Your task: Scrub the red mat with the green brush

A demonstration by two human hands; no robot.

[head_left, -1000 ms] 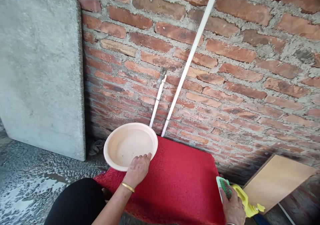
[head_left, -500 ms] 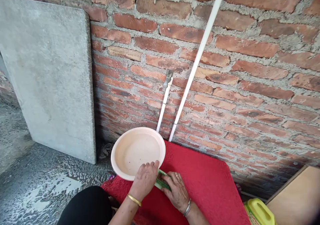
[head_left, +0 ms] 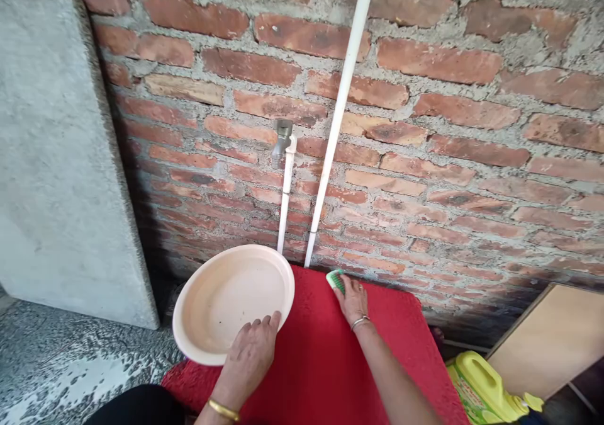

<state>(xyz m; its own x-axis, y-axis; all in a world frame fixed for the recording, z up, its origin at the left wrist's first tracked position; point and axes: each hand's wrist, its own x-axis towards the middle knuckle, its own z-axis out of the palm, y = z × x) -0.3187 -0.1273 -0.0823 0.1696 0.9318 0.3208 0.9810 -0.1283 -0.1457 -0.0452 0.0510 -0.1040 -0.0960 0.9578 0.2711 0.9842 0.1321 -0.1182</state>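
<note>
My left hand (head_left: pixel 251 353), with a gold bangle at the wrist, grips the near right rim of a pale pink plastic basin (head_left: pixel 191 311). The basin tilts a little over the left edge of the red surface, with a few dark specks on its inside. At the far edge of the red cloth (head_left: pixel 311 356), beside the wall, my right hand (head_left: pixel 353 300) is closed on a green and white scrub brush (head_left: pixel 335 280). Part of the brush is hidden under the fingers.
A brick wall (head_left: pixel 453 113) with a white pipe (head_left: pixel 336 123) and a tap (head_left: pixel 282 143) rises behind. A grey slab (head_left: pixel 61 160) leans at left above wet floor (head_left: pixel 89 374). At right are a yellow jug (head_left: pixel 486 387) and a wooden board (head_left: pixel 550 337).
My right hand has moved the brush away from beside the basin to the red cloth's far edge. The left hand stays on the basin's rim. The camera view has shifted.
</note>
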